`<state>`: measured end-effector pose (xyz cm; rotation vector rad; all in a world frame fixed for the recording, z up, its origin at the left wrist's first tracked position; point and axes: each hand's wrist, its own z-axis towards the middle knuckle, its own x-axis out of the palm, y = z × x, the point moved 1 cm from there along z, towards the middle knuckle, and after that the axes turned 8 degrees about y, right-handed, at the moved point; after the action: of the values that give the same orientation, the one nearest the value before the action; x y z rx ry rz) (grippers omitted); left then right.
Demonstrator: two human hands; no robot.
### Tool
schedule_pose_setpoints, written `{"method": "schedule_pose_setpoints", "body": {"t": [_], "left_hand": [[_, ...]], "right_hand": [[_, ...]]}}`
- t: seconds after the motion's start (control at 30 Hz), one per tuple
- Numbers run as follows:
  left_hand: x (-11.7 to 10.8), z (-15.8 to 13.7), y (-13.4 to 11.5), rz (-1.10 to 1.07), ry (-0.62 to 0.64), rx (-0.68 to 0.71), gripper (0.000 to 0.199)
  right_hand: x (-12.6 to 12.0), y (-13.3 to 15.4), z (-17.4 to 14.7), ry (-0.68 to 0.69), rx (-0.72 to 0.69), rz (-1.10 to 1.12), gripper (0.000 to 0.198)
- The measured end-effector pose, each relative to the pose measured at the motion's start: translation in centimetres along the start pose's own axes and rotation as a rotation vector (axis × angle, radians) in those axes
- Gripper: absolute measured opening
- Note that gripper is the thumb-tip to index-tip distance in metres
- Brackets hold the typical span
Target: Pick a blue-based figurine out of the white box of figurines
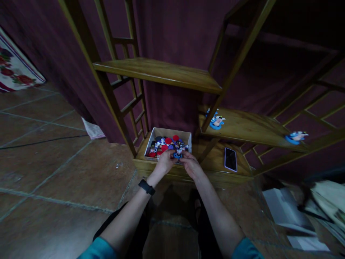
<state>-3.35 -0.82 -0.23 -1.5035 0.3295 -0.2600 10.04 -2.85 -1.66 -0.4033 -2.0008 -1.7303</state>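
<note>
My left hand [166, 160] and my right hand [191, 163] meet at the front edge of an open cardboard box [172, 132]. Between their fingertips is a small figurine [178, 154] with a blue base, and both hands grip it. Inside the box lies a heap of small figurines [164, 144] with red, purple, black and white parts. On the shelf to the right stands a white figurine [217, 122] on a blue base, partly beside a post, with another [211, 112] behind it. A further blue-based figurine [296, 137] sits at the shelf's far right end.
The box rests on the bottom board of a wooden shelf unit [159, 73]. A phone [230, 159] lies on that board at right. Wooden posts and lattice frame the space, with a dark red curtain [172, 32] behind. Papers [288, 210] and a pale bag [329, 201] are on the right floor.
</note>
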Motion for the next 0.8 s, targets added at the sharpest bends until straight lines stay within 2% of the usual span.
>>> {"method": "schedule_pose_setpoints", "body": {"t": [0.2, 0.47, 0.6, 0.7, 0.8], "left_hand": [[0.3, -0.4, -1.0, 0.273, -0.016, 0.12, 0.02], [0.8, -0.4, 0.1, 0.265, 0.0, 0.147, 0.031], [1.1, -0.4, 0.7, 0.359, 0.024, 0.197, 0.035], [1.4, -0.5, 0.6, 0.545, 0.048, 0.22, 0.035], [1.7, -0.7, 0.0, 0.851, 0.114, 0.195, 0.036]], "right_hand": [[-0.6, -0.3, 0.1, -0.013, -0.003, -0.006, 0.037], [-1.4, -0.4, 0.3, 0.0, 0.008, 0.01, 0.038], [-1.8, -0.6, 0.6, -0.023, 0.021, 0.006, 0.039], [-2.0, -0.8, 0.7, -0.035, 0.015, -0.006, 0.039], [-2.1, -0.8, 0.7, -0.038, 0.008, -0.018, 0.041]]}}
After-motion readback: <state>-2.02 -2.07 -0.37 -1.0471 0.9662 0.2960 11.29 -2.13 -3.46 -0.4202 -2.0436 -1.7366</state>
